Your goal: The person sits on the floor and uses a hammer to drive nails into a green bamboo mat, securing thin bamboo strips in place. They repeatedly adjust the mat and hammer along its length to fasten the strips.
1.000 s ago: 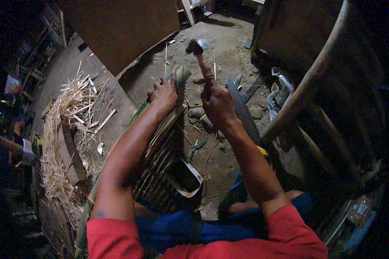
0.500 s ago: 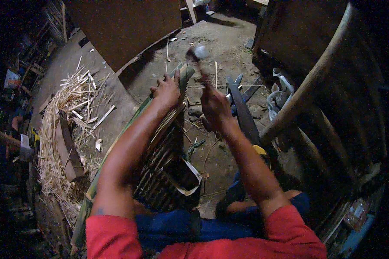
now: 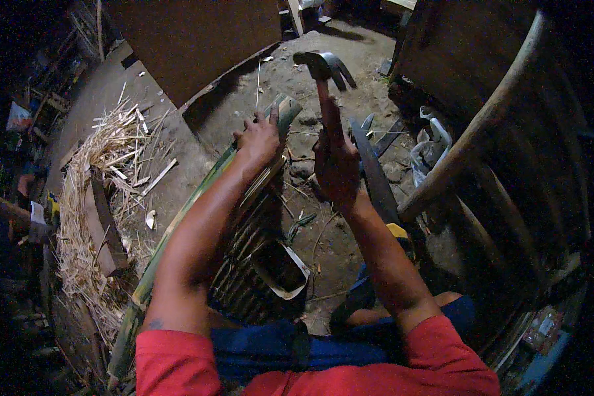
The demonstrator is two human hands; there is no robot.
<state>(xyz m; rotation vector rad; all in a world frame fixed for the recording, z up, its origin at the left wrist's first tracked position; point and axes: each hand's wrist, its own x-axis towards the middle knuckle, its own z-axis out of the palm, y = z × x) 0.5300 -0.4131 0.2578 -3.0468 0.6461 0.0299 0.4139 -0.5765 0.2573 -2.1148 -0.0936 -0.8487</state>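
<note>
**Hammer raised over the end of the bamboo**

Looking down from the head camera, I am gripping the far end of a split green bamboo piece [image 3: 198, 198] with my left hand [image 3: 259, 137], fingers wrapped closed around its cut tip. Its long axis is running from near left, beside my knee, up toward the far centre, so the tip is lying just left of my other hand. My right hand [image 3: 336, 162] is clenched shut around the wooden handle of a claw hammer [image 3: 323, 69], whose metal head is standing above and slightly beyond the bamboo's end, just right of it. Both hands are sitting close together; the left is the one touching the bamboo.

Under my forearms a ribbed woven panel [image 3: 244, 264] is leaning against my legs. The surface is bare dirt floor [image 3: 323, 237], littered with chips. A heap of pale shavings [image 3: 92, 191] is lying to the left, a long dark blade [image 3: 376, 171] just right of my hammer hand, and a curved wooden pole [image 3: 468, 145] is slanting along the right. The room is dim.
</note>
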